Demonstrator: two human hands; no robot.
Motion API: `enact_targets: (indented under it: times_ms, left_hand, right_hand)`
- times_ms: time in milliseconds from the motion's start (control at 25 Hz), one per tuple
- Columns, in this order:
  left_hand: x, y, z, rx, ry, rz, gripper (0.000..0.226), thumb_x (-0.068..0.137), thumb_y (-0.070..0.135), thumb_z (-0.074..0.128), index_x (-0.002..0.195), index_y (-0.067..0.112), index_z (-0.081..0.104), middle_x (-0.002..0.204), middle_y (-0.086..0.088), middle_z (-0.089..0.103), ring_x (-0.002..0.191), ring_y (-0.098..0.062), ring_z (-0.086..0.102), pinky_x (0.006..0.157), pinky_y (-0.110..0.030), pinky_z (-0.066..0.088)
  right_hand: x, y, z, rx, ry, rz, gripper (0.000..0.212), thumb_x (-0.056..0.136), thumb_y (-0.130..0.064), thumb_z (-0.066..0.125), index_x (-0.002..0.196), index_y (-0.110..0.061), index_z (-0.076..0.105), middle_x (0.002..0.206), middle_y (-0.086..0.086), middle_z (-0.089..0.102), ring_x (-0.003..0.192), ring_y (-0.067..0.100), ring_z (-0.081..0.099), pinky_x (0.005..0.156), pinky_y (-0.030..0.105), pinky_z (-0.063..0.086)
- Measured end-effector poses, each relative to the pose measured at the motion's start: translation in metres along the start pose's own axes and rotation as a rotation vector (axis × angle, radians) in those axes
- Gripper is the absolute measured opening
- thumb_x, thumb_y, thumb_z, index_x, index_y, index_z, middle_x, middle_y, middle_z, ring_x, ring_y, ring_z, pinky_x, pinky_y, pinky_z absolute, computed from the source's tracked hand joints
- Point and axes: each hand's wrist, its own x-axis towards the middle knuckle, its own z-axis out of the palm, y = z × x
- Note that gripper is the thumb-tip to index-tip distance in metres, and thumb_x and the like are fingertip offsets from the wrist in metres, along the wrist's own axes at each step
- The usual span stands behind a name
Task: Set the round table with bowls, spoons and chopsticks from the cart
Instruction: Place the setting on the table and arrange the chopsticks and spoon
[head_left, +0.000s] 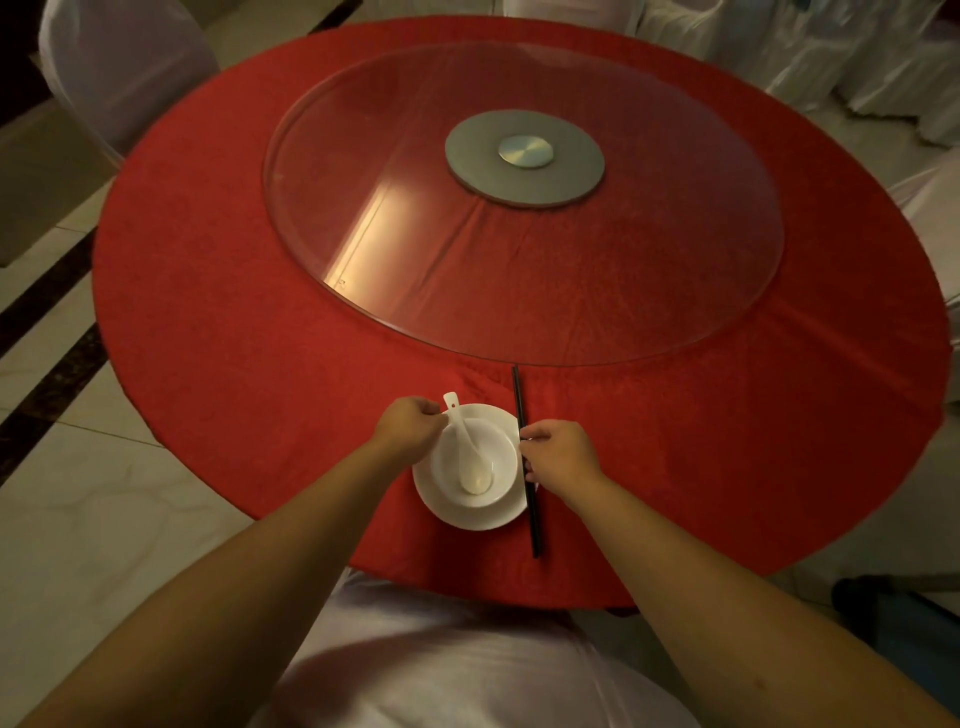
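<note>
One place setting at the near edge of the round tabletop (260, 332), red cloth. White bowl (498, 457) sits on a white plate (511, 512). White spoon (464, 441) lies in the bowl, scoop at the bottom, handle leaning up over the far-left rim.

Left hand (408, 423) at the bowl's left rim, fingers curled in and pinching the spoon handle near its upper part. The bowl is just right of this hand, touching or nearly so.

Right hand (558, 452) just right of the plate, fingers curled round the dark chopsticks (521, 402) at about mid-length. The chopsticks lie together along the plate's right edge, running from near the glass turntable (675, 291) toward the tabletop's near edge, tips sticking out past the hand on both sides. Cannot tell whether they rest on the cloth or are lifted a little.

Grey metal hub (524, 156) under the glass centre. White-covered chairs (119, 67) round the far side; another chair back (467, 670) below the arms.
</note>
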Motion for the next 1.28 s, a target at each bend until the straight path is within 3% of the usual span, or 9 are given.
enact_targets:
  times_ms: [160,360,600,720,880,1000,1120,1200,1280]
  left_hand:
    - [0.013,0.009,0.01,0.067,-0.007,0.042,0.025,0.091,0.028,0.065,0.106,0.01,0.076,0.096,-0.006,0.074,0.088,-0.023,0.069,0.073,-0.033,0.054]
    - [0.018,0.02,0.023,0.109,-0.064,0.099,0.027,0.088,0.022,0.063,0.111,0.02,0.077,0.106,-0.001,0.075,0.082,-0.015,0.065,0.07,-0.029,0.052]
    - [0.013,0.028,0.039,0.334,-0.132,0.29,0.022,0.09,0.032,0.065,0.107,0.036,0.077,0.116,0.007,0.073,0.114,-0.019,0.062,0.099,-0.043,0.048]
    - [0.006,0.027,0.043,0.501,-0.118,0.413,0.02,0.091,0.043,0.063,0.108,0.042,0.074,0.118,0.007,0.067,0.119,-0.022,0.051,0.095,-0.041,0.039]
    - [-0.007,0.015,0.035,0.523,0.029,0.504,0.032,0.089,0.039,0.067,0.12,0.031,0.069,0.119,0.002,0.062,0.116,-0.025,0.05,0.092,-0.038,0.039]
    - [-0.018,0.0,0.024,0.481,0.086,0.416,0.054,0.085,0.046,0.069,0.132,0.021,0.061,0.128,-0.003,0.058,0.12,-0.027,0.05,0.099,-0.04,0.043]
    - [-0.03,-0.014,0.019,0.304,0.044,0.19,0.075,0.079,0.052,0.074,0.139,0.011,0.054,0.132,-0.008,0.056,0.122,-0.028,0.053,0.099,-0.039,0.046]
    - [-0.034,-0.02,0.02,0.137,0.011,0.064,0.066,0.085,0.049,0.07,0.134,0.004,0.059,0.131,-0.014,0.062,0.117,-0.032,0.06,0.097,-0.038,0.05]
    - [-0.037,-0.023,0.021,-0.12,-0.015,-0.075,0.055,0.091,0.044,0.062,0.126,0.002,0.064,0.127,-0.02,0.066,0.115,-0.037,0.064,0.096,-0.05,0.054]
  right_hand:
    - [0.004,-0.007,-0.006,-0.01,0.004,-0.036,0.028,0.087,-0.007,0.063,0.112,-0.007,0.075,0.093,0.006,0.073,0.094,0.034,0.073,0.083,0.052,0.061]
    - [0.002,-0.004,-0.013,0.017,-0.011,0.007,0.025,0.09,-0.005,0.063,0.112,-0.007,0.074,0.091,0.012,0.076,0.076,0.029,0.074,0.074,0.046,0.064]
    - [0.003,-0.011,-0.017,0.188,-0.05,0.04,0.022,0.094,-0.014,0.066,0.114,-0.006,0.069,0.08,0.003,0.068,0.061,0.014,0.065,0.051,0.025,0.059]
    - [0.008,-0.015,-0.016,0.265,-0.071,0.063,0.021,0.093,-0.018,0.069,0.111,-0.009,0.066,0.086,0.007,0.068,0.062,0.015,0.065,0.049,0.021,0.057]
    - [0.012,-0.015,-0.014,0.285,-0.053,0.102,0.012,0.094,-0.011,0.067,0.104,-0.005,0.068,0.08,0.011,0.068,0.058,0.015,0.064,0.048,0.021,0.057]
    - [0.008,-0.008,-0.017,0.354,-0.063,0.156,0.006,0.094,-0.006,0.064,0.095,-0.001,0.068,0.076,0.012,0.067,0.06,0.015,0.065,0.051,0.022,0.059]
    - [-0.002,0.002,-0.019,0.484,-0.049,0.229,0.007,0.095,-0.003,0.063,0.09,0.001,0.066,0.075,0.015,0.065,0.062,0.019,0.065,0.053,0.022,0.06]
    - [-0.009,0.007,-0.018,0.541,-0.05,0.26,0.007,0.096,-0.003,0.062,0.091,0.001,0.065,0.079,0.016,0.065,0.064,0.021,0.066,0.055,0.023,0.06]
    - [-0.016,0.012,-0.016,0.567,-0.055,0.274,0.01,0.096,-0.005,0.063,0.101,0.004,0.065,0.083,0.016,0.066,0.066,0.022,0.067,0.056,0.023,0.061]
